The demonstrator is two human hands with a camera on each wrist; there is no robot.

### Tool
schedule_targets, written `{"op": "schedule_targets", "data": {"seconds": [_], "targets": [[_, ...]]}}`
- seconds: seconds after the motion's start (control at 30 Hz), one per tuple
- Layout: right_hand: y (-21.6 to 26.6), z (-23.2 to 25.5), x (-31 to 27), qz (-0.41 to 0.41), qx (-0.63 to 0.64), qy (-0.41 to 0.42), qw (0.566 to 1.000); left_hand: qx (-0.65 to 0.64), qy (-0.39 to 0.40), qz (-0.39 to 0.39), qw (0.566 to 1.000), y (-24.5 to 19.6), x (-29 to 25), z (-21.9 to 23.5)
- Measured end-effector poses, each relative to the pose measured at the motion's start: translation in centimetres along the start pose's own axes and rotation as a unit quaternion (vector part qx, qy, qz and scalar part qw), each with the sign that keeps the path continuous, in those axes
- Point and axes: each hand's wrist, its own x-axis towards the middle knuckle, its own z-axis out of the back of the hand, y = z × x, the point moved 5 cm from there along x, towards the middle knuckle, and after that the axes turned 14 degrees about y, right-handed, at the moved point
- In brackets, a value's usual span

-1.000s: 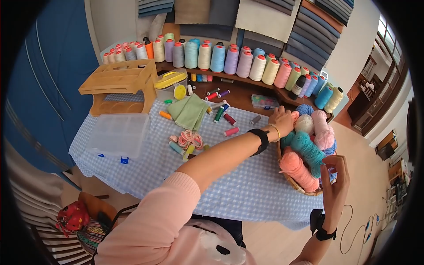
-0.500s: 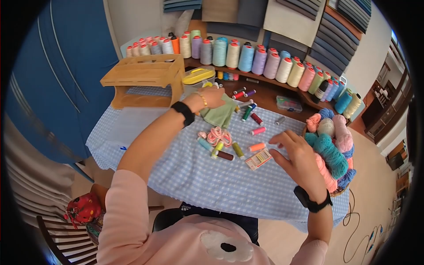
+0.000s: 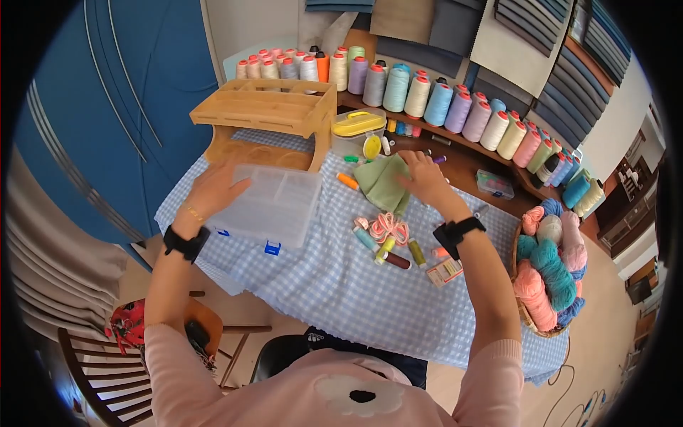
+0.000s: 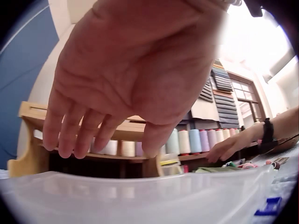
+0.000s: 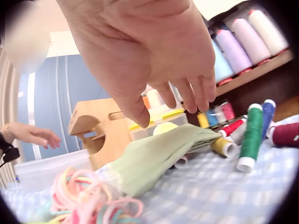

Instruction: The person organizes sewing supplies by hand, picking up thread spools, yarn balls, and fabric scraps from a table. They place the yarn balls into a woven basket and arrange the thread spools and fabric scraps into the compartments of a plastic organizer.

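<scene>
Sage cloth (image 3: 378,186), open left hand (image 3: 215,188), open right hand (image 3: 425,178), green spool (image 5: 252,137) clear from right wrist, hidden overhead

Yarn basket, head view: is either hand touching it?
No, the left hand is at the clear plastic box and the right hand is by the green cloth, both apart from the basket.

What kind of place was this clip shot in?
Probably a sewing or craft room: cones of thread line a shelf, fabric samples hang behind, and a basket of yarn sits on the table.
</scene>
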Motion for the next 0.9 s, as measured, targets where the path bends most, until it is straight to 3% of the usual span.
{"op": "schedule_targets", "data": {"seconds": [0.1, 0.13, 0.17, 0.2, 0.23, 0.3, 0.47, 0.53, 0.6, 0.83, 0.9], "targets": [[6.3, 1.4, -3.6, 0.113, -0.048, 0.026, 0.992, -0.035, -0.027, 0.045, 0.998, 6.7, -1.4, -2.1], [7.5, 1.2, -4.6, 0.169, -0.040, 0.049, 0.984, -0.106, 0.031, 0.078, 0.991, 8.5, -1.6, -3.3], [8.3, 1.0, -5.7, 0.167, -0.039, 0.052, 0.984, -0.176, 0.087, 0.109, 0.974, 10.3, -1.7, -4.7], [9.8, 0.5, -6.9, 0.220, -0.023, 0.070, 0.973, -0.299, 0.110, 0.091, 0.943, 11.8, -1.3, -6.2], [10.9, -0.1, -8.1, 0.272, -0.005, 0.087, 0.958, -0.299, 0.113, 0.091, 0.943, 11.5, -1.5, -6.4], [11.4, -2.1, -9.5, 0.277, -0.035, 0.083, 0.957, -0.394, 0.088, 0.115, 0.908, 11.0, -1.8, -6.4], [10.8, -3.1, -10.9, 0.266, -0.081, 0.042, 0.960, -0.434, 0.030, 0.138, 0.890, 11.2, -2.3, -6.9], [9.7, -2.6, -11.4, 0.222, -0.106, 0.045, 0.968, -0.453, 0.024, 0.136, 0.881, 11.0, -2.9, -7.0], [8.6, -2.1, -11.9, 0.209, -0.109, 0.046, 0.971, -0.575, 0.000, 0.112, 0.811, 9.1, -4.0, -6.5], [5.2, -0.6, -13.3, 0.159, -0.123, 0.021, 0.979, -0.632, -0.037, 0.126, 0.764, 7.6, -6.9, -7.0], [4.3, -0.2, -13.6, 0.147, -0.128, 0.017, 0.981, -0.668, -0.056, 0.077, 0.738, 7.1, -7.8, -6.2]]}}
